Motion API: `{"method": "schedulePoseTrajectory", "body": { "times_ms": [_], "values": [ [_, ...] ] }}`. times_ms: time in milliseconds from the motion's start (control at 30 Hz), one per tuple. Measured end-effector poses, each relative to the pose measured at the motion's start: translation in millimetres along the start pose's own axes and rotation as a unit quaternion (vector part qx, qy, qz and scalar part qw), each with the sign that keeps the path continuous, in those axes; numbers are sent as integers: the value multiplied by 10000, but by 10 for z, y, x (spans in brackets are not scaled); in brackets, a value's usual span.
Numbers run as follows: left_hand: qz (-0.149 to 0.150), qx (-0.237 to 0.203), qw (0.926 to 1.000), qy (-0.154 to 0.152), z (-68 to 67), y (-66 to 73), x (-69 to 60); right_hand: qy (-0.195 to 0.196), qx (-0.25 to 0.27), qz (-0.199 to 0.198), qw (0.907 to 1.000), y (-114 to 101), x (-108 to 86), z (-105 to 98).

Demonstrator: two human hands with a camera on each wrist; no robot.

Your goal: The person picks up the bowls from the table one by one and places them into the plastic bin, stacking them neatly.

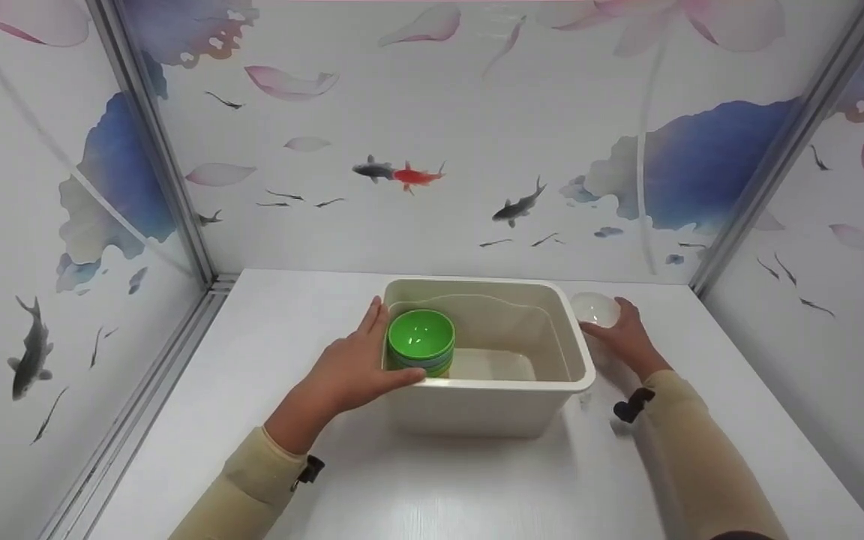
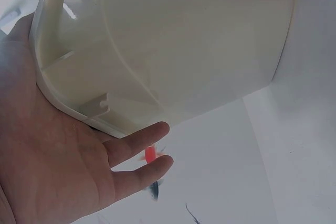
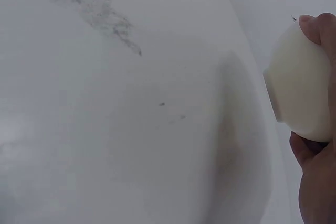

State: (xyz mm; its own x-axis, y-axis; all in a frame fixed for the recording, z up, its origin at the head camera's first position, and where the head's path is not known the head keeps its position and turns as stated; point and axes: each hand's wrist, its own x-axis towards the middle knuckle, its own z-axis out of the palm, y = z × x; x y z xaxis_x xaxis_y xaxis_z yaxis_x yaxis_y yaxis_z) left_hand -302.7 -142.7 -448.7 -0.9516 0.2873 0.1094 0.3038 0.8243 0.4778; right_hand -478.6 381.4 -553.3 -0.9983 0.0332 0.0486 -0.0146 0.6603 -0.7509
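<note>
A cream plastic bin (image 1: 477,411) stands on the white table, its open top facing up. Inside its left end sits a stack of bowls, with a green bowl (image 1: 422,335) on top and paler rims beneath. My left hand (image 1: 346,371) rests against the bin's left end, thumb along the front rim. In the left wrist view, two fingers (image 2: 140,142) extend straight past the bin's wall. To the right of the bin, my right hand (image 1: 631,341) grips a white bowl (image 1: 593,309) between thumb and fingers. The right wrist view shows this bowl (image 3: 299,80) raised off the table, tilted sideways.
White panels printed with fish and petals enclose the table (image 1: 274,315) at the back and both sides. Metal posts (image 1: 151,142) stand at the back corners. Grey smudges (image 3: 100,9) mark a white surface in the right wrist view.
</note>
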Motion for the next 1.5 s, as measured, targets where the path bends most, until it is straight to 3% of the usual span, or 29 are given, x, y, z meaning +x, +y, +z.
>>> {"method": "schedulePoseTrajectory", "body": {
  "times_ms": [633, 867, 1233, 1500],
  "values": [
    [-15, -66, 10000, 1, -14, 14, 0, -381, 160, -612, 9973, -199, -417, -262],
    [-24, -38, 10000, 7, -12, 17, -4, -530, 75, -669, 9963, -284, -551, -337],
    [-13, -28, 10000, 28, 1, 2, 6, -552, 140, -1002, 9933, -444, -759, -472],
    [50, -53, 10000, 44, -8, 6, -11, -575, -92, -1207, 9910, -515, -846, -558]
  ]
}}
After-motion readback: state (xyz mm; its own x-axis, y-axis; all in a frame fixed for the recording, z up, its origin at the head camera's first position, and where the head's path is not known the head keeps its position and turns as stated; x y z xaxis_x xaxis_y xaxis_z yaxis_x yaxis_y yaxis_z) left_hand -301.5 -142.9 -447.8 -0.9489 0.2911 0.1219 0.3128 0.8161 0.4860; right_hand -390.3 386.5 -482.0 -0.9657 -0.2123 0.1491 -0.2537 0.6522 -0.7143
